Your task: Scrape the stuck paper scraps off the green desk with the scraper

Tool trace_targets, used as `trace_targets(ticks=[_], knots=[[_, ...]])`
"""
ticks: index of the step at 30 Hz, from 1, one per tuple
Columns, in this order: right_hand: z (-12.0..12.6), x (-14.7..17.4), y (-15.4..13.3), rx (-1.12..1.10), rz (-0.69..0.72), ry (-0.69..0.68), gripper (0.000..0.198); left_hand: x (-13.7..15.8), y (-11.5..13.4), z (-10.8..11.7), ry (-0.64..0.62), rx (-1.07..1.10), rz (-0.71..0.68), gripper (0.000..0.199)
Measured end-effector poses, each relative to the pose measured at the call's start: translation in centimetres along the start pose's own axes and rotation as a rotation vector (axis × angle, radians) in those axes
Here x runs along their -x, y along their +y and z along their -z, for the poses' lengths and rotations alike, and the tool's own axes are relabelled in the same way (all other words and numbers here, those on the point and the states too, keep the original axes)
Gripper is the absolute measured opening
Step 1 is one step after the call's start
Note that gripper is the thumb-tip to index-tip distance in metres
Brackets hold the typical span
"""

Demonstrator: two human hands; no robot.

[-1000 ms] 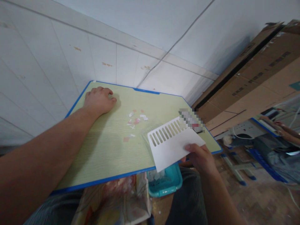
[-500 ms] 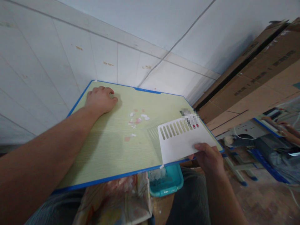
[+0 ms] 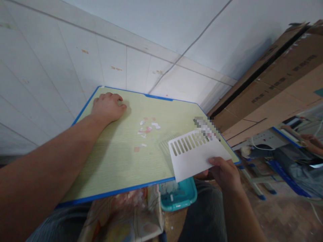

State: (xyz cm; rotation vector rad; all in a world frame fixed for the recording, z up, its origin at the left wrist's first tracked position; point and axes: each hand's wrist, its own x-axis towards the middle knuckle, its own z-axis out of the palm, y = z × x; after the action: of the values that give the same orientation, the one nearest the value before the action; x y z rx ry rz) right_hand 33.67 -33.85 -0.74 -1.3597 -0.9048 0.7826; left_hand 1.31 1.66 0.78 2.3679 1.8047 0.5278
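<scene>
My right hand (image 3: 225, 171) pinches the right front edge of a white card (image 3: 193, 161) with a row of long slots cut along its far side. The card is held over the right part of the table; its near left corner juts past the front edge. My left hand (image 3: 108, 107) rests on the far left of the tabletop (image 3: 121, 161), fingers loosely bent and thumb apart, with nothing visible in it. Between the hands lie several small white and pinkish paper scraps (image 3: 148, 129). Below the card is a teal basket (image 3: 190, 193) with whitish bits in it.
A bag-like container (image 3: 151, 228) with scraps stands beneath the front edge. A pixelated dark-and-white item (image 3: 200, 122) lies beyond the card. Cardboard boxes (image 3: 264, 87) lean at right, a cable (image 3: 191, 47) crosses the wall, and another person's hand (image 3: 310, 143) shows far right.
The card has shifted slightly toward me and left in my right hand. A white scrap that was at its near corner now appears lower, over or in the teal basket. My left hand stays put.
</scene>
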Motion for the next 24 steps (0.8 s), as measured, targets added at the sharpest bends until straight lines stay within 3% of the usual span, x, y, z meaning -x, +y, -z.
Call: trace_targets(ticks=[6, 12, 17, 22, 24], knots=[[-0.8, 1.2, 0.0, 0.022, -0.056, 0.027, 0.029, 0.0, 0.1, -0.1, 0.006, 0.000, 0.010, 0.076], [-3.5, 3.7, -0.2, 0.092, -0.033, -0.062, 0.042, -0.6, -0.4, -0.6, 0.031, 0.017, 0.034, 0.071], [-3.8, 4.4, 0.3, 0.134, 0.012, -0.179, 0.048, -0.5, -0.5, -0.7, 0.054, 0.029, 0.001, 0.072], [-3.5, 4.9, 0.9, 0.144, 0.071, -0.085, 0.049, -0.3, -0.2, -0.5, 0.043, 0.023, 0.016, 0.070], [-3.4, 4.8, 0.8, 0.151, 0.052, -0.107, 0.046, -0.3, -0.1, -0.5, 0.048, 0.035, 0.013, 0.070]])
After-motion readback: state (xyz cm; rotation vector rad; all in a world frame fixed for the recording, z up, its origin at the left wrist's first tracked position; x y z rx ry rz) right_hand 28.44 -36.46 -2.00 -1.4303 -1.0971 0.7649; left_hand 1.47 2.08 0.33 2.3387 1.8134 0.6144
